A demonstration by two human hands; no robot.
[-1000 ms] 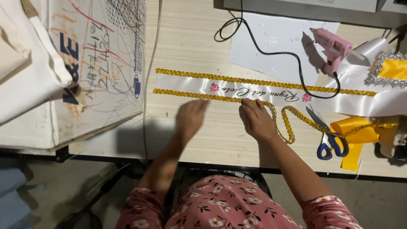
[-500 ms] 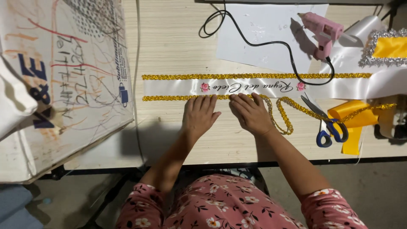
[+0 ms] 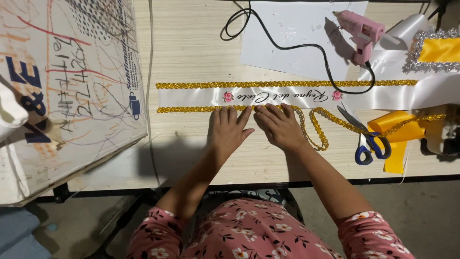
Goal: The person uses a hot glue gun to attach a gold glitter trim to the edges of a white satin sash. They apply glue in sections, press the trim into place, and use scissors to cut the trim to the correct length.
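A white satin sash (image 3: 191, 97) with script lettering and two small pink roses lies across the wooden table (image 3: 191, 43). Gold braid trim (image 3: 191, 109) runs along both long edges. My left hand (image 3: 229, 129) and my right hand (image 3: 279, 125) lie flat side by side, fingers spread, with the fingertips pressing on the lower gold braid. A loose length of gold braid (image 3: 318, 134) loops on the table just right of my right hand. Neither hand holds anything.
Blue-handled scissors (image 3: 368, 144) lie right of my right hand. A pink glue gun (image 3: 362, 36) with a black cord (image 3: 287, 45) rests on white paper (image 3: 292, 33). Yellow ribbon (image 3: 397, 132) lies at right, a scribbled board (image 3: 67, 86) at left.
My left hand has come down from raised to flat on the lower trim beside my right hand. The view has shifted so the sash sits more to the left.
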